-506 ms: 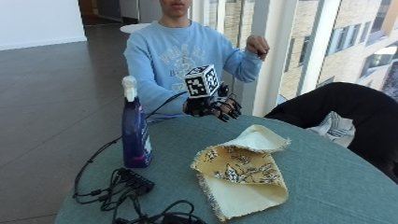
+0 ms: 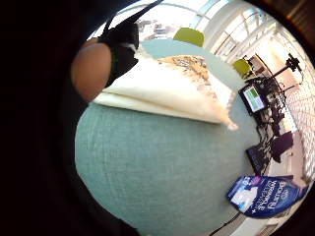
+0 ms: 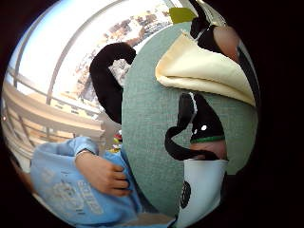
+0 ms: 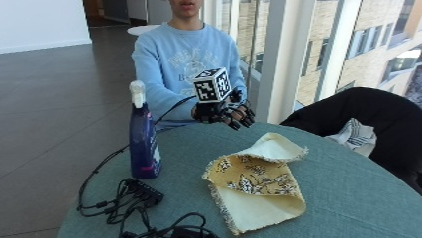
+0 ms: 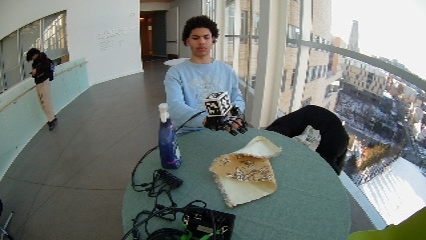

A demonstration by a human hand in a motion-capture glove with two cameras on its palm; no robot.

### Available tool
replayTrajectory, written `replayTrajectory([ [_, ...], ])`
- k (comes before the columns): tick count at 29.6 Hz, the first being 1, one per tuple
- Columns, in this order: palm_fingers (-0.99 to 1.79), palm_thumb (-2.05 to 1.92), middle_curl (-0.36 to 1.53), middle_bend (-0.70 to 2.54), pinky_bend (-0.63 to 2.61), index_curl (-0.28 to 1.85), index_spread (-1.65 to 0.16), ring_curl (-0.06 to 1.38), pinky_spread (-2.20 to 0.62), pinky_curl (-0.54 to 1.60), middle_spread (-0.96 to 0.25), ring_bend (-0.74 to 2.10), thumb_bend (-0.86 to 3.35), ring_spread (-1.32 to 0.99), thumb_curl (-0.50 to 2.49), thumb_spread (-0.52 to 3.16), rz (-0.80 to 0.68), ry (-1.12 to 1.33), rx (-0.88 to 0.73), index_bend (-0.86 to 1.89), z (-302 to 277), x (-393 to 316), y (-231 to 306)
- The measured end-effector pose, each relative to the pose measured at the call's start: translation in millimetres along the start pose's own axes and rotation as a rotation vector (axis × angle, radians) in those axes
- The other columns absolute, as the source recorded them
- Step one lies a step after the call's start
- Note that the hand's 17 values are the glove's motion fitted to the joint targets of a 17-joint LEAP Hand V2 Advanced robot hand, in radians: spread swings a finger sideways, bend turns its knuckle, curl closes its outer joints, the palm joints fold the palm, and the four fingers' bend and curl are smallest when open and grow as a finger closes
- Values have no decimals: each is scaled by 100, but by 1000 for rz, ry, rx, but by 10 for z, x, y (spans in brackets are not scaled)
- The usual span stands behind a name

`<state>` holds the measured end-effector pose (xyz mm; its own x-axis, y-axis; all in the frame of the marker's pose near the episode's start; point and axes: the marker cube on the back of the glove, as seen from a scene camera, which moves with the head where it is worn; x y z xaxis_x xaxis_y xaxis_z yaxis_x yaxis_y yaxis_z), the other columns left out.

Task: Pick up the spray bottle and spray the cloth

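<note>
1. One relation governs the coming reach. In the outside view the black-gloved right hand point(image 4: 224, 113) hovers over the table's far edge, just in front of the person's chest, fingers loosely curled downward and holding nothing. The tall blue plastic spray bottle with a white trigger head point(image 4: 143, 133) stands upright near the left edge of the round teal-covered table point(image 4: 342, 198), its long axis vertical. It is apart from the hand, nearer the camera and off to the picture's left. The folded yellow patterned cloth with a cream lining point(image 4: 258, 181) lies flat toward the table's middle, between the bottle and the right edge.

2. From the wide outside view, the same layout holds: the bottle point(image 5: 168, 141) stands by the left edge, the hand point(image 5: 225, 121) is at the far edge, and the cloth point(image 5: 245, 171) lies in the middle. A tangle of black cables point(image 5: 160, 182) lies on the table near the bottle's base.

3. Through the little finger side palm view, the bottle's label point(image 2: 263, 194) shows at the table's rim, well away from the palm, with the cloth point(image 2: 167, 91) closer.

4. On the thumb side palm view, only the cloth point(image 3: 202, 71) and table show; the bottle is out of sight, and the bare hand point(image 3: 102, 173) rests against the pale blue sweatshirt.

5. I judge the gloved hand must travel sideways along the table's edge to wrap the bottle's neck.
</note>
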<state>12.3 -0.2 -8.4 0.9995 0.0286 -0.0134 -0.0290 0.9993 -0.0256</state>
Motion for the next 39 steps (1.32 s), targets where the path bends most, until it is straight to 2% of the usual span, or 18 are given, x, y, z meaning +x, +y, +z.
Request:
replayTrajectory([
  [16,73,65,32,28,18,31,-36,26,23,25,-11,25,23,-4,33,108,35,38,-28,17,-147,139,242],
  [23,70,63,35,28,16,33,-36,27,23,25,-11,22,16,-3,33,112,60,60,18,18,-443,238,686],
  [39,70,67,38,28,16,35,-37,29,24,25,-11,19,6,-2,34,114,249,105,76,17,-911,659,1961],
])
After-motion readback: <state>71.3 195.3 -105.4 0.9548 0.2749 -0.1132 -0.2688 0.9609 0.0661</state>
